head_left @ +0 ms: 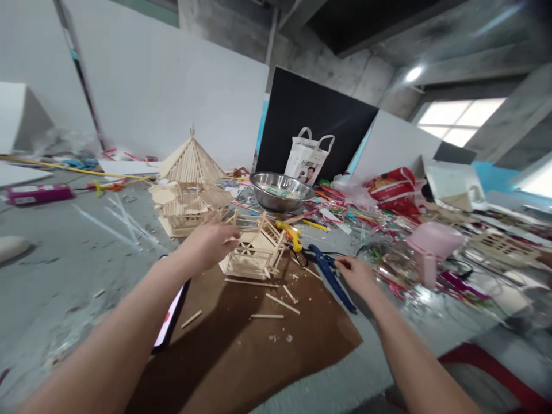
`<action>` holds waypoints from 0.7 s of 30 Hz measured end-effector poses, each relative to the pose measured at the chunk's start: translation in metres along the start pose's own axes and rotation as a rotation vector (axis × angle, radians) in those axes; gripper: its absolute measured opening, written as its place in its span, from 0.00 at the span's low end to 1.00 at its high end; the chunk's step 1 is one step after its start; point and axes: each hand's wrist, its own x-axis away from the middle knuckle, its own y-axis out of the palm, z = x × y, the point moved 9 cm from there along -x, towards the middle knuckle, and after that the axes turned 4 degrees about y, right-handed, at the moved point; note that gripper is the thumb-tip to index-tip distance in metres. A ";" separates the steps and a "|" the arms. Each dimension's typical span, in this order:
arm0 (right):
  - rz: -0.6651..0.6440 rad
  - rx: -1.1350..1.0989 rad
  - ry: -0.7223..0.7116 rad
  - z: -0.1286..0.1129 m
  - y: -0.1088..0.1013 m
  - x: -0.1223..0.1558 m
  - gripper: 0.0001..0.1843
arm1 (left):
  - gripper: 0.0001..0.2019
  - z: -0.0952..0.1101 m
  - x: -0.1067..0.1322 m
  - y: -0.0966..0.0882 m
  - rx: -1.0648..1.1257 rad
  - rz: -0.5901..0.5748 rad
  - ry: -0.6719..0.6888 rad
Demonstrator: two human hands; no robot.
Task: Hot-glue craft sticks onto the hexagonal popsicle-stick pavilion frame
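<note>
My left hand is beside the left corner of a small open-framed model of thin wooden sticks. Its fingers are loosely bent and apart, and I see nothing held in them; contact with the model is unclear. My right hand has thumb and fingertips pressed together against the side of a blue-handled hand cutter. Whatever lies between those fingertips is too small to make out. A yellow glue gun lies between model and cutter. Loose sticks are scattered on a brown board.
A larger wooden pavilion model with a pointed roof stands behind my left hand. Behind are a steel bowl and a white bag. A phone lies under my left forearm. A pink-lidded jug and clutter lie right.
</note>
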 end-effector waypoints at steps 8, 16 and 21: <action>-0.028 0.010 0.004 -0.001 0.006 -0.012 0.16 | 0.12 0.007 -0.003 0.002 -0.026 0.050 0.088; -0.152 -0.039 -0.055 -0.069 0.031 -0.070 0.15 | 0.11 -0.004 -0.001 0.000 -0.047 0.057 0.064; -0.276 -0.059 -0.020 -0.090 0.072 -0.096 0.16 | 0.10 0.009 0.000 0.007 -0.045 0.040 0.140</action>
